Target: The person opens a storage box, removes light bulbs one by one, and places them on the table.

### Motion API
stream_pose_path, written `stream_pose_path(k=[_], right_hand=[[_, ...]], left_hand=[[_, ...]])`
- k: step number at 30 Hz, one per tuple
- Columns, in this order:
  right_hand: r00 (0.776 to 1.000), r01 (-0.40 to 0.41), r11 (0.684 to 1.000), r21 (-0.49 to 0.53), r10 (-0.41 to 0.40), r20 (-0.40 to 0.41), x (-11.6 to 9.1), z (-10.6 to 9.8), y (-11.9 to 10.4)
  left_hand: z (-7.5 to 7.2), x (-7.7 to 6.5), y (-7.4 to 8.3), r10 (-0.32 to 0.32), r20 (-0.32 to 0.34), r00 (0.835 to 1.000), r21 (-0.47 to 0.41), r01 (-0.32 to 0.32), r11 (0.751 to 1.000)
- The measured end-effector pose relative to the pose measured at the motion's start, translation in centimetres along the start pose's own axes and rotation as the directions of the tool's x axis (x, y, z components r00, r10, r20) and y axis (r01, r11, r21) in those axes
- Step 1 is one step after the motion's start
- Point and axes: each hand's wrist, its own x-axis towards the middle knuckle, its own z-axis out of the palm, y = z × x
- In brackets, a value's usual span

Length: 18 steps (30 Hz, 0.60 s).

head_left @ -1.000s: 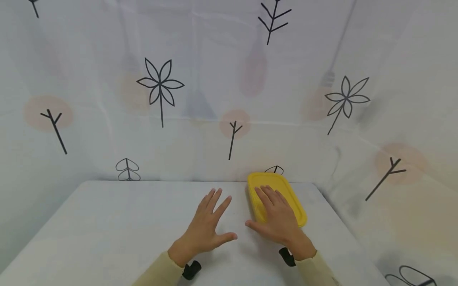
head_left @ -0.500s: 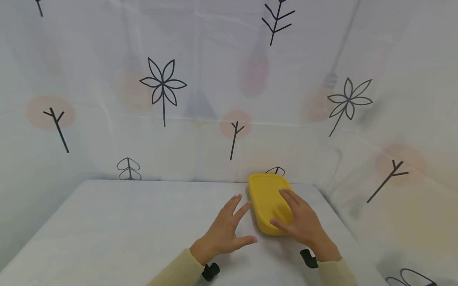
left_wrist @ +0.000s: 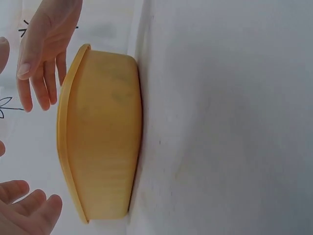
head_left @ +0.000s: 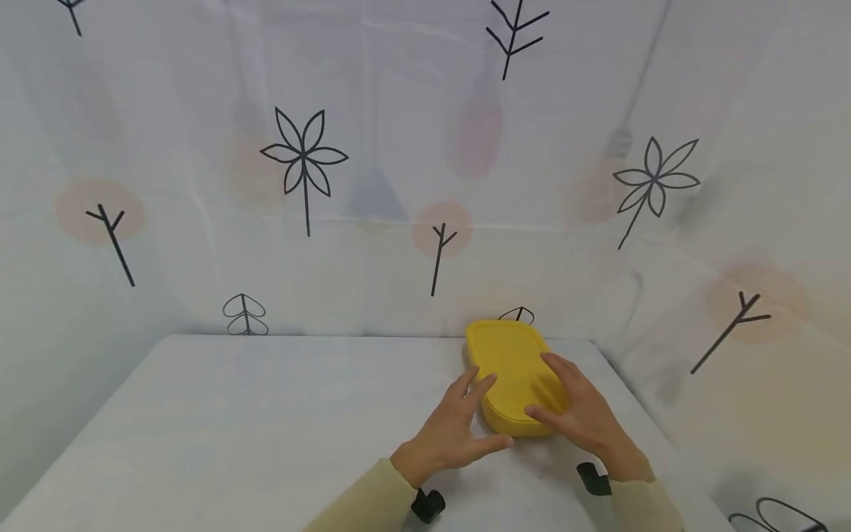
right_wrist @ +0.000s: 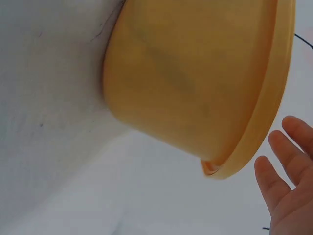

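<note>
A yellow lidded plastic container stands on the table in the head view, its lid on and its long side running away from me. Faint dark shapes show through its wall in the left wrist view. My left hand is at its near left corner, fingers spread and thumb apart. At the right side my right hand overlaps the lid's edge in the head view, its fingers spread too. In the right wrist view the right fingertips are just beside the lid's rim. Neither hand grips anything.
The white table reaches back to a pale cloth backdrop printed with flowers and twigs. A black wrist camera is on the left wrist, another black device on the right.
The left hand has moved right, up to the container. The right hand has drawn off the lid's middle toward its right side. The container stays in about the same place.
</note>
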Motion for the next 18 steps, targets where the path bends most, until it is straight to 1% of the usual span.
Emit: stream_pose_path(k=[2, 4, 8, 11, 13, 18], right_hand=[[1.000, -0.027, 1.000, 0.011, 0.027, 0.014, -0.1, -0.1, 0.5], [0.999, -0.041, 0.999, 0.017, 0.041, 0.022, -0.2, -0.1, 0.9], [0.997, -0.069, 0.997, 0.044, 0.068, 0.021, -0.3, -0.1, 1.8], [0.994, -0.102, 0.993, 0.052, 0.100, 0.031, -0.5, -0.2, 2.3], [0.992, -0.122, 0.991, 0.052, 0.120, 0.041, -0.6, -0.1, 2.7], [0.983, -0.175, 0.982, 0.074, 0.170, 0.066, -0.8, -0.1, 3.5]], left_hand=[[0.4, 0.3, 0.3, -0.009, -0.002, 1.000, -0.029, 0.009, 1.000], [0.8, 0.6, 0.5, -0.031, 0.006, 0.999, -0.053, 0.032, 0.998], [1.6, 1.2, 0.8, -0.092, 0.023, 0.996, -0.096, 0.094, 0.991], [2.0, 1.6, 1.0, -0.135, 0.034, 0.990, -0.108, 0.138, 0.984], [2.3, 1.9, 1.1, -0.160, 0.023, 0.987, -0.105, 0.162, 0.981], [2.9, 2.3, 1.0, -0.205, -0.022, 0.978, -0.137, 0.201, 0.970]])
